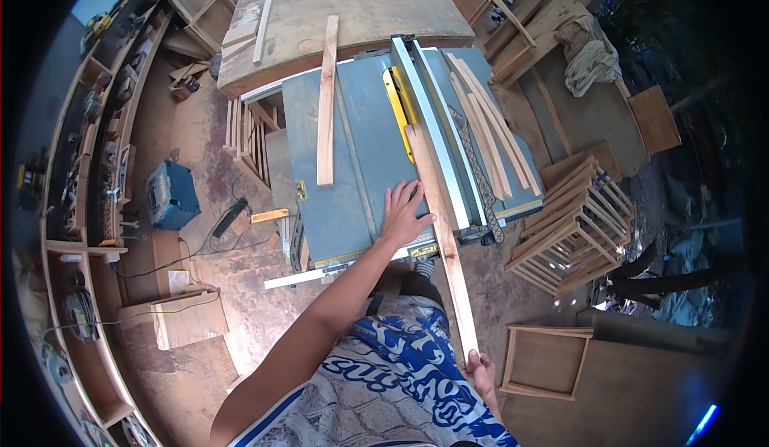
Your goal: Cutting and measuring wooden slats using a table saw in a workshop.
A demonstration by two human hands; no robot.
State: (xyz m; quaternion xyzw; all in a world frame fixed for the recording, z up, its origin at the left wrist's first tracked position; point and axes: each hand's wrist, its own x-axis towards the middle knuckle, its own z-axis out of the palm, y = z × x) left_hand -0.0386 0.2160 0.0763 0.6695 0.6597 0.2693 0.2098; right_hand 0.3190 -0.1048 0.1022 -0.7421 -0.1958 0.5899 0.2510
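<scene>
A long wooden board (443, 243) lies lengthwise on the blue-grey top of a table saw (320, 223), running along the left side of the metal rip fence (432, 122). Its far end reaches over the yellow insert (392, 98); I cannot make out the blade. My left hand (404, 213) rests with fingers spread on the saw top, fingertips and thumb against the board's left edge. Down by my right side, my right hand (482, 373) grips the board's near end, which overhangs the saw's front. Another board (327, 102) lies on the left of the saw top.
Several thin strips (489, 126) lie right of the fence. A wooden worktable (352, 2) adjoins the saw's far side. Stacked wooden frames (573, 227) stand at right, a single frame (547, 363) below them. A blue toolbox (172, 195) and cables are on the floor at left.
</scene>
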